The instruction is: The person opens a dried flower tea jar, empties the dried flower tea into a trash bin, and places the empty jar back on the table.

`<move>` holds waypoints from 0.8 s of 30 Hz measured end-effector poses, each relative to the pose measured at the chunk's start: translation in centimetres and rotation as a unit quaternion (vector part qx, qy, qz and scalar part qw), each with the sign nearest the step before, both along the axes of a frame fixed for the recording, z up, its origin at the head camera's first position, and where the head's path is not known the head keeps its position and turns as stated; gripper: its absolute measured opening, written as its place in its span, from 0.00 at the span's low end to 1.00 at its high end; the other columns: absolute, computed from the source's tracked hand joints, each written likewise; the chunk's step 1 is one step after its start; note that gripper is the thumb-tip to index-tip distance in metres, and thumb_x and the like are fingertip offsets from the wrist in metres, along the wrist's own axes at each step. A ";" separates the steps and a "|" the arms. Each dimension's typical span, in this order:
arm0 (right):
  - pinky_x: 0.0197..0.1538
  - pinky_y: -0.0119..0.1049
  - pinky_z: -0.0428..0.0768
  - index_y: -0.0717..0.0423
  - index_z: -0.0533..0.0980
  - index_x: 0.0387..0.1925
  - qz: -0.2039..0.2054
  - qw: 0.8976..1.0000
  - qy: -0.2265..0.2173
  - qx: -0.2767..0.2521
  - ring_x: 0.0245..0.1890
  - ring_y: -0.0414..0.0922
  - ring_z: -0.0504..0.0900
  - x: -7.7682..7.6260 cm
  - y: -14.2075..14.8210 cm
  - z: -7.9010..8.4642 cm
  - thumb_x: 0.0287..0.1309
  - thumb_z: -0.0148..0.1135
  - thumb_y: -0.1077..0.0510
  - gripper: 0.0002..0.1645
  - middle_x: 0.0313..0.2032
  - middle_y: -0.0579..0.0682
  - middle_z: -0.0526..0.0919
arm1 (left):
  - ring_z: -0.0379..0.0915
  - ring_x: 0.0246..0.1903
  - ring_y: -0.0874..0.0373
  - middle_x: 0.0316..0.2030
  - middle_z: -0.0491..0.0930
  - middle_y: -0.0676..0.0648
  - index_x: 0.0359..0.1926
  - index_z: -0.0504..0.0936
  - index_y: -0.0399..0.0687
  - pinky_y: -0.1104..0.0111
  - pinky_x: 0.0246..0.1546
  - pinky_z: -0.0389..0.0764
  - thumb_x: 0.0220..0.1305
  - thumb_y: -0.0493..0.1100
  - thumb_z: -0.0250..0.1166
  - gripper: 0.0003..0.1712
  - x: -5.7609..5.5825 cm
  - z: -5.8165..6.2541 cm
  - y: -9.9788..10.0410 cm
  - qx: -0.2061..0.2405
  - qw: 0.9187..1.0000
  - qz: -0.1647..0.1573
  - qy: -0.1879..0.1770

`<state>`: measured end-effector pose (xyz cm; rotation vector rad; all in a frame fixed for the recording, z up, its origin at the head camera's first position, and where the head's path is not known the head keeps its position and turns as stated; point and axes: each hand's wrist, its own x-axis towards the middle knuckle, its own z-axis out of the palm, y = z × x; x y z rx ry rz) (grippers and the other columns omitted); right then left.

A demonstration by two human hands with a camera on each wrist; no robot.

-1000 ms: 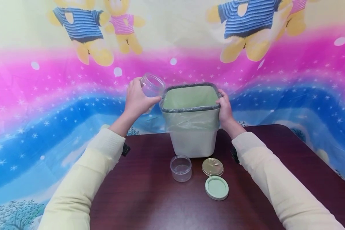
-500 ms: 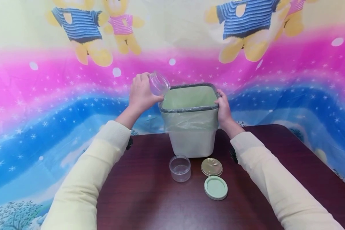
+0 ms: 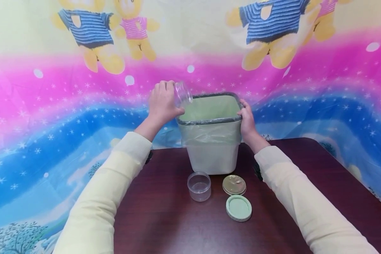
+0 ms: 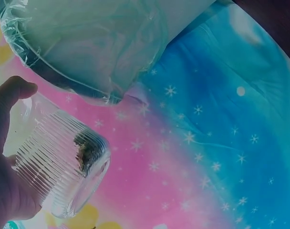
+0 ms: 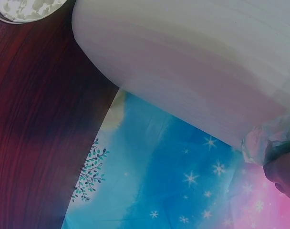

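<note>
My left hand point(image 3: 163, 100) grips a clear ribbed jar point(image 3: 183, 93), tipped so that its mouth points right over the bin's left rim. The left wrist view shows a dark clump point(image 4: 89, 152) inside, near the jar's base. A pale green trash bin point(image 3: 212, 155) with a dark rim stands upright at the back of the table, lined with a thin clear bag point(image 3: 206, 132). At its right side my right hand point(image 3: 248, 121) holds the rim, fingers and thumb on either side. Only a bit of that hand point(image 5: 283, 174) appears in the right wrist view.
In front of the bin stands a low clear plastic tub point(image 3: 199, 195). A gold lid point(image 3: 234, 184) lies to its right, with a green lid point(image 3: 239, 209) just nearer. The dark wooden table point(image 3: 165, 218) ends close behind the bin, against a printed backdrop point(image 3: 92, 88).
My left hand has moved right with the jar and tipped it further, bringing its mouth to the bin's left rim. The right hand and the bin have stayed put.
</note>
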<state>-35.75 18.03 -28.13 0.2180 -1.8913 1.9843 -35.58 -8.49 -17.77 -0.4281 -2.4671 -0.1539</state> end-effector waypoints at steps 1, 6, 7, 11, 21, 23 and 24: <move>0.67 0.48 0.52 0.58 0.51 0.74 0.001 1.000 -0.001 0.001 0.72 0.49 0.48 0.0 0.0 0.0 0.57 0.34 0.62 0.40 0.74 0.51 0.48 | 0.63 0.52 0.47 0.51 0.68 0.40 0.61 0.64 0.38 0.58 0.51 0.72 0.42 0.54 0.77 0.50 0.0 0.0 0.1 -0.008 1.000 0.001 0.001; 0.66 0.48 0.54 0.57 0.50 0.74 0.004 1.000 -0.003 -0.003 0.71 0.52 0.50 0.1 0.0 0.0 0.57 0.34 0.62 0.40 0.74 0.52 0.49 | 0.63 0.51 0.47 0.50 0.68 0.40 0.61 0.65 0.37 0.58 0.52 0.71 0.41 0.53 0.77 0.49 -0.3 -0.1 0.4 -0.049 0.999 -0.002 0.014; 0.65 0.48 0.54 0.57 0.50 0.74 0.004 1.000 -0.003 -0.004 0.70 0.52 0.51 0.1 0.0 0.0 0.57 0.34 0.62 0.40 0.74 0.53 0.49 | 0.63 0.51 0.46 0.50 0.69 0.40 0.60 0.65 0.38 0.58 0.52 0.71 0.41 0.53 0.77 0.49 -0.4 -0.1 0.4 -0.058 0.998 -0.005 0.019; 0.64 0.46 0.55 0.57 0.50 0.74 0.005 1.000 -0.004 -0.011 0.69 0.51 0.53 0.1 -0.1 0.0 0.57 0.33 0.62 0.40 0.73 0.53 0.49 | 0.63 0.50 0.46 0.49 0.68 0.40 0.57 0.65 0.38 0.58 0.53 0.69 0.41 0.51 0.77 0.45 -0.7 -0.2 0.4 -0.082 0.996 -0.020 0.031; 0.56 0.38 0.61 0.56 0.49 0.74 0.008 1.000 -0.009 -0.024 0.61 0.49 0.59 0.0 -0.2 -0.2 0.57 0.32 0.62 0.40 0.71 0.55 0.53 | 0.64 0.49 0.46 0.47 0.69 0.39 0.56 0.66 0.36 0.58 0.54 0.69 0.41 0.52 0.76 0.45 -0.9 -0.2 0.7 -0.159 0.985 -0.018 0.063; 0.55 0.37 0.61 0.56 0.49 0.74 0.008 1.000 -0.008 -0.025 0.59 0.49 0.60 0.0 -0.2 -0.2 0.58 0.32 0.62 0.40 0.71 0.55 0.54 | 0.64 0.50 0.46 0.47 0.69 0.39 0.57 0.66 0.36 0.59 0.54 0.69 0.42 0.52 0.76 0.45 -1.0 -0.2 0.7 -0.169 0.983 -0.019 0.066; 0.55 0.37 0.61 0.56 0.49 0.74 0.008 1.000 -0.007 -0.026 0.59 0.49 0.60 0.0 -0.3 -0.2 0.58 0.32 0.62 0.40 0.71 0.55 0.54 | 0.64 0.50 0.46 0.48 0.69 0.39 0.57 0.66 0.36 0.59 0.55 0.69 0.42 0.51 0.76 0.45 -1.1 -0.2 0.6 -0.172 0.983 -0.019 0.067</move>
